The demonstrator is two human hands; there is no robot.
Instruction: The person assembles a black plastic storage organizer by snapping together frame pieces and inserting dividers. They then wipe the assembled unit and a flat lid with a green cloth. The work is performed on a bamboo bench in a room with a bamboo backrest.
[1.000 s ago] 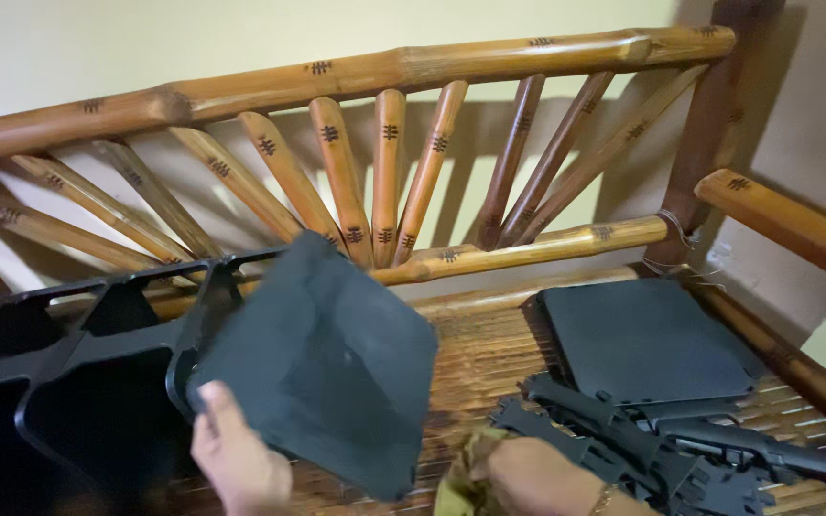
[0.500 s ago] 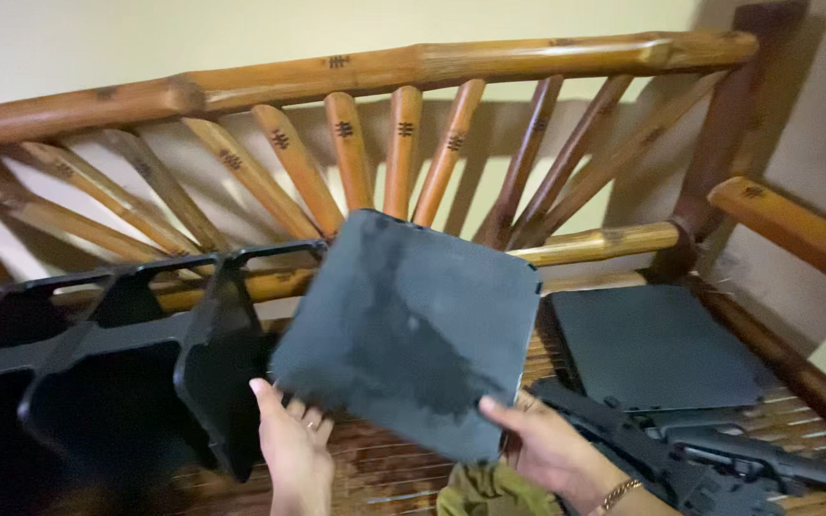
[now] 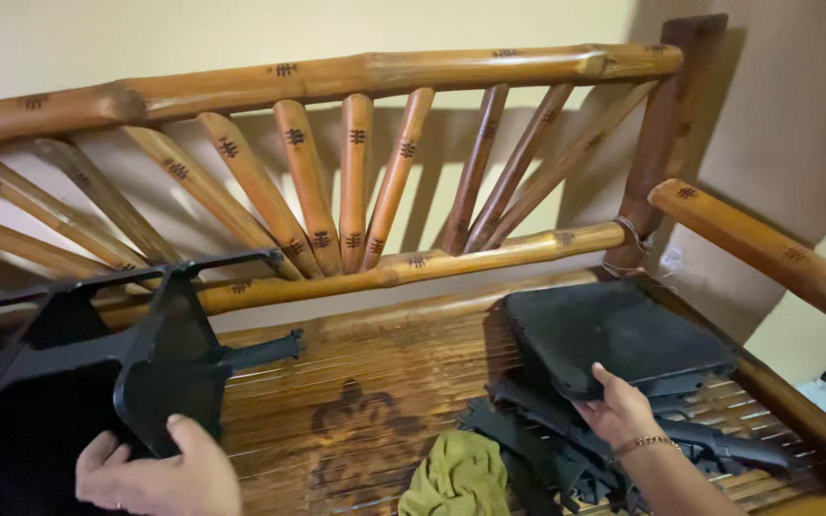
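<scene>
R hand (image 3: pixel 619 413) grips the near edge of a flat black square plastic panel (image 3: pixel 623 334), thumb on top, fingers under; panel sits on a pile of black plastic parts (image 3: pixel 566 449) at the right end of the slatted bamboo bench seat (image 3: pixel 375 392). L hand (image 3: pixel 160 473) closed on lower edge of a black moulded plastic frame (image 3: pixel 97 363) at seat's left, w/ a stub arm sticking right. Crumpled olive-green cloth (image 3: pixel 456 478) lies btwn hands, just beside pile. Fan-shaped bamboo backrest (image 3: pixel 356 182) behind.

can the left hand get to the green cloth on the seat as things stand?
Probably yes. The left hand rests on the black plastic frame at the lower left, and the green cloth lies to its right with only bare bamboo seat between them. It would have to let go of the frame first.
</scene>
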